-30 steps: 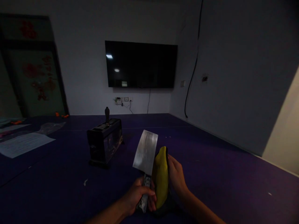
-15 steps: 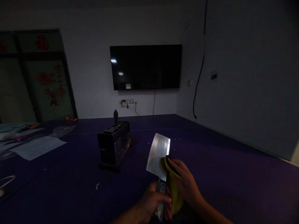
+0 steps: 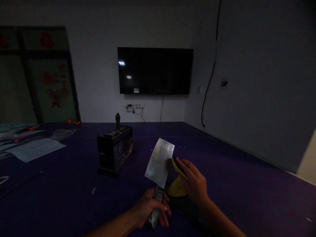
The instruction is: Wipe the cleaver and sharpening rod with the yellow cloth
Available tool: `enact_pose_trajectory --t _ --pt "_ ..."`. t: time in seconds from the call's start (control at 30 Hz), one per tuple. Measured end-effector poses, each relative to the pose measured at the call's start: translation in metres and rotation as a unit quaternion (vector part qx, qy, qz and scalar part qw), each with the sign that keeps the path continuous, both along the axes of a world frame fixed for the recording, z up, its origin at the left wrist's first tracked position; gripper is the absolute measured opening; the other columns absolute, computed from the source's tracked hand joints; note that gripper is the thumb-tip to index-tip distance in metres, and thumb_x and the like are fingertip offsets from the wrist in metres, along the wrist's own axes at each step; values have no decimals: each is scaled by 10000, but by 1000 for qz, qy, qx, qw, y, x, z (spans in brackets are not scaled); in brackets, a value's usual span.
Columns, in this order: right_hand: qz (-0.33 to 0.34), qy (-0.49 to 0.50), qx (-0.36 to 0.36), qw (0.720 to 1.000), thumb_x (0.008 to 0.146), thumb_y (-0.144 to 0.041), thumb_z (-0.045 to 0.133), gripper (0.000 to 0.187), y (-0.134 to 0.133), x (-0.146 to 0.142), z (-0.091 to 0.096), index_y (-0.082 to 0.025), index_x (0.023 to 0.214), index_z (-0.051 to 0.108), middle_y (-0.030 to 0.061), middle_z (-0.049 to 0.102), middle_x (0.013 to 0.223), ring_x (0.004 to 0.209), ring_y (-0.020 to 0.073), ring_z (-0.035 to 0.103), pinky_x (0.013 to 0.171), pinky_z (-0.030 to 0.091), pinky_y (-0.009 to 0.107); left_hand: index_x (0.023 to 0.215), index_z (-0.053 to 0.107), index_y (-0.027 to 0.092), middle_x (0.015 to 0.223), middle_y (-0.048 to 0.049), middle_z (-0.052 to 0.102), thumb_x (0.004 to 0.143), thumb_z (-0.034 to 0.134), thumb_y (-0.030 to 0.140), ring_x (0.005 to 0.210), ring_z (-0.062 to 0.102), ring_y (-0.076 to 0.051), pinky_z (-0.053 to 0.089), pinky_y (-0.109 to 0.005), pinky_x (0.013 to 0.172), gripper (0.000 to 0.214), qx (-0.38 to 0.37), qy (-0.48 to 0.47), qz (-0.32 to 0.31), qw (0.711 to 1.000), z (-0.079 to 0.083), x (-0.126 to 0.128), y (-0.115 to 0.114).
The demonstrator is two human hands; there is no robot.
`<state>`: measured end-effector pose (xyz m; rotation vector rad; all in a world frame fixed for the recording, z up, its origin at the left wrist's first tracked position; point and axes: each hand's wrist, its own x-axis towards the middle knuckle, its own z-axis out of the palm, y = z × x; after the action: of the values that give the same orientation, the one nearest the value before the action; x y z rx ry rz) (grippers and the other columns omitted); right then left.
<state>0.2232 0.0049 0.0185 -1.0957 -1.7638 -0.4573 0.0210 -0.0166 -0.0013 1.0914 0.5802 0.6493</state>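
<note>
My left hand (image 3: 153,209) is closed round the patterned handle of a cleaver (image 3: 160,161), whose broad steel blade tilts up and away from me. In my right hand (image 3: 195,181) is a yellow cloth with a dark side (image 3: 178,187), bunched under the fingers. Its upper edge is at the blade's right edge; whether it touches the steel I cannot tell. Part of the cloth hangs down behind the cleaver handle. Left of the blade stands a black knife block (image 3: 115,149) with one dark-handled tool (image 3: 118,121) upright in its top.
The purple surface (image 3: 74,197) holds a written sheet of paper (image 3: 37,149), a clear plastic bag (image 3: 63,134) and small orange things (image 3: 74,122) at the far left. A white scrap (image 3: 93,190) lies nearer. A television (image 3: 155,70) hangs on the back wall.
The cleaver and my left hand have shifted left, and the blade leans further right at its top. My right hand with the cloth has moved from the blade's face to its right edge.
</note>
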Motion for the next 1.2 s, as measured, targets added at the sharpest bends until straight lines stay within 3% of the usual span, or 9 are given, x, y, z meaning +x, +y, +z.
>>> enact_pose_trajectory --t 0.17,0.37,0.5,0.63,0.77,1.0,1.2 --pt "90 -121 -56 987 651 -38 394 644 -7 -21 -4 -224 1262 469 52 504 1268 1058 203 532 869 468 326 866 474 130 557 1 596 553 536 167 328 497 -104 296 -167 313 322 -5 44 20 999 4 -1 0" --pt "91 -183 -70 976 640 -42 390 612 -8 -35 -8 -166 1231 495 69 435 1328 950 191 581 784 512 318 786 488 140 494 13 566 600 538 240 297 470 -97 270 -164 298 217 8 48 67 997 1 2 -3" --pt "100 -206 -89 969 646 -50 402 627 -13 -39 -6 -187 1254 472 48 454 1315 926 180 587 762 511 295 684 491 131 459 1 543 659 570 384 288 460 -97 256 -172 294 267 19 56 90 994 -6 5 0" --pt "103 -219 -104 965 688 -72 410 520 -16 -39 0 -225 1161 562 20 510 1266 848 171 600 722 508 290 649 493 130 448 8 536 655 580 386 287 458 -95 257 -173 290 271 27 68 87 994 -8 5 1" --pt "130 -221 -83 963 735 -73 386 438 -18 -35 2 -229 1067 624 16 547 1226 784 158 595 672 501 278 710 499 128 458 12 548 649 596 379 286 463 -97 260 -170 283 277 39 69 93 993 -4 5 -4" --pt "170 -196 21 965 803 -115 389 333 -25 -40 4 -175 1023 632 73 578 1182 697 148 583 606 497 277 848 458 144 465 27 553 593 665 408 302 484 -111 305 -170 297 421 56 44 108 992 -1 1 -12" --pt "146 -229 -25 962 799 -129 386 350 -27 -41 5 -174 1060 614 67 546 1222 721 155 595 641 505 285 818 464 155 380 52 487 610 638 390 285 473 -130 318 -181 286 359 52 64 92 992 0 -2 -10"
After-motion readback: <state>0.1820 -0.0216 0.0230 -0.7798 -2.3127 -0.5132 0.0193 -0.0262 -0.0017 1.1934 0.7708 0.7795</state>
